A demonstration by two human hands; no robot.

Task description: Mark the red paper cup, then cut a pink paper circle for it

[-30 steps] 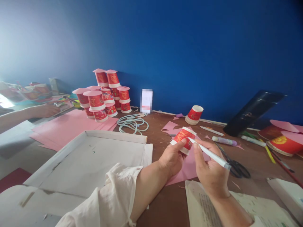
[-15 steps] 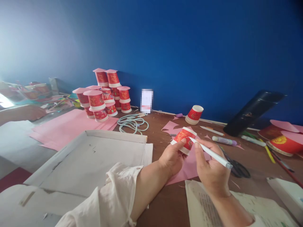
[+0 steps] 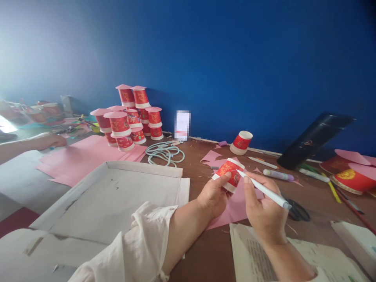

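- Above the near part of the brown table (image 3: 202, 254), the left hand (image 3: 213, 197) grasps a tilted red paper cup (image 3: 232, 181), thumb across its printed side;
- beside it, the right hand (image 3: 266, 215) grips a white marker (image 3: 263, 188); its tip is at the cup's side, touching or not I cannot tell;
- along the table's far edge, another red cup (image 3: 242, 143) and a leaning black flask (image 3: 314, 141);
- beyond the right hand, partly hidden, black scissors (image 3: 299, 211)
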